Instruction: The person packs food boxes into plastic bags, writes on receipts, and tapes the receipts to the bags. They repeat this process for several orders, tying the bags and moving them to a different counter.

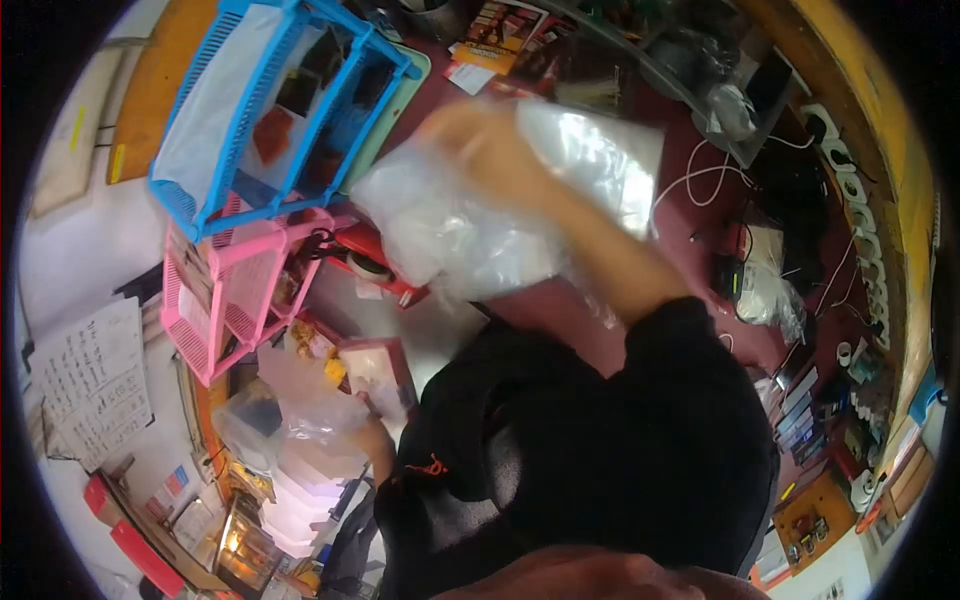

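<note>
My right hand [485,150] is above the maroon table, smeared by motion, at the upper edge of crumpled clear plastic bags [470,240]. Its fingers are too blurred to show whether they grip the plastic. Beside it lies a shiny flat plastic packet [605,160]. Low on the left, my left hand [372,435] is closed on a thin translucent plastic bag [325,410]; the plastic partly covers its fingers. A box with a clear front [378,375] is just above that hand.
A blue plastic rack [225,130] and a pink rack [225,265] stand at the left. Near them is a red tape dispenser [370,260]. White cables [700,180], a grey tray [735,145] and a power strip [855,200] are at the right.
</note>
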Available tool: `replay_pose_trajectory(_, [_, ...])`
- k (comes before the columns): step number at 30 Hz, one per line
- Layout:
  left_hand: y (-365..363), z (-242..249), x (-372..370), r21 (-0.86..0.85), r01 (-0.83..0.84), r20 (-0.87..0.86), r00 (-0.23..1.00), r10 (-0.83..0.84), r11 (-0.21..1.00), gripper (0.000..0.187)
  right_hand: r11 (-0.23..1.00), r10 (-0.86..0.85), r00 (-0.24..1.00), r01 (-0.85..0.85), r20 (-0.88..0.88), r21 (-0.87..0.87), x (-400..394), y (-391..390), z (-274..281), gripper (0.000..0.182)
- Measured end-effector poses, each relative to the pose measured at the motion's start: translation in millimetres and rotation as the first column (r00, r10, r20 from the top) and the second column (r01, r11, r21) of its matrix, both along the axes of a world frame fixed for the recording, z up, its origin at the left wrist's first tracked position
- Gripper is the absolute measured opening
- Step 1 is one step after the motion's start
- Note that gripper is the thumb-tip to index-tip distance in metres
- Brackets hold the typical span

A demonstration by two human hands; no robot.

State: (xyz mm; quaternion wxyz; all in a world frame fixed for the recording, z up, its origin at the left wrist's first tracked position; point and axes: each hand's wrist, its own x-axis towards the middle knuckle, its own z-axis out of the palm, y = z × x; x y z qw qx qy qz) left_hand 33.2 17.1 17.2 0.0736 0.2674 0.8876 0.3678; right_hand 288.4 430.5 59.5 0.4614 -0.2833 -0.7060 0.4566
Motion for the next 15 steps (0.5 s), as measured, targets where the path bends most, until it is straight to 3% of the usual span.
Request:
replay_pose_trajectory(1, [9.6, 10.7, 11.6, -0.03, -0.119, 0.408, 0.905, 0.121, 0.992, 0.027, 0.943, -0.314, 0.929, 0.329, 0.194, -0.05, 36.6, 45.0, -20.2, 0.015])
replay_pose_trajectory(2, [9.0, 0.4, 9.8, -0.035, -0.125, 0.413, 0.902, 0.129, 0.991, 0.027, 0.896, -0.444, 0.813, 0.402, 0.377, 0.189, 78.9, 78.9, -16.7, 0.013])
replay_pose_trajectory(3, [3.1, -17.5, 3.5, -0.026, -0.265, 0.544, 0.805, 0.236, 0.964, 0.025, 0.841, -0.535, 0.591, 0.439, 0.604, 0.315, 109.3, 108.5, -32.7, 0.012])
replay_pose_trajectory(4, [-1.6, -32.8, -1.8, -0.037, -0.401, 0.662, 0.676, 0.323, 0.915, 0.023, 0.908, -0.398, 0.562, 0.353, 0.725, 0.225, 141.9, 143.3, -68.7, 0.013])
replay_pose_trajectory(5, [3.2, -46.2, -6.4, -0.13, -0.487, 0.632, 0.631, 0.45, 0.864, 0.024, 0.953, -0.255, 0.511, 0.274, 0.821, 0.125, 159.9, 163.8, -98.5, 0.014])
replay_pose_trajectory(6, [3.6, -56.9, -7.0, -0.13, -0.493, 0.636, 0.624, 0.454, 0.86, 0.024, 0.955, -0.252, 0.509, 0.266, 0.823, 0.129, 152.2, 160.2, -97.7, 0.014])
replay_pose_trajectory(8, [4.6, -73.2, -4.6, -0.016, -0.118, 0.508, 0.854, 0.11, 0.993, 0.026, 0.964, -0.266, 0.339, 0.099, 0.903, 0.246, 133.7, 153.3, -99.0, 0.017])
replay_pose_trajectory(9, [14.6, -76.4, 4.2, 0.1, -0.3, 0.658, 0.735, 0.163, 0.949, 0.03, 0.964, -0.264, 0.341, 0.09, 0.902, 0.248, 132.1, 156.6, -112.4, 0.017])
replay_pose_trajectory(11, [36.6, -60.4, 13.8, 0.073, -0.353, 0.706, 0.679, 0.202, 0.933, 0.028, 0.981, -0.183, 0.426, 0.133, 0.886, 0.139, 130.1, 165.9, -137.3, 0.02])
replay_pose_trajectory(13, [43.6, -51.4, 13.8, 0.043, -0.41, 0.746, 0.619, 0.243, 0.911, 0.027, 0.985, -0.173, 0.409, 0.093, 0.896, 0.148, 129.8, 164.8, -134.0, 0.021])
replay_pose_trajectory(15, [36.7, -49.9, 1.6, -0.22, -0.104, 0.508, 0.837, 0.205, 0.97, 0.02, 0.987, -0.161, 0.393, 0.042, 0.905, 0.158, 132.2, 163.9, -128.2, 0.022])
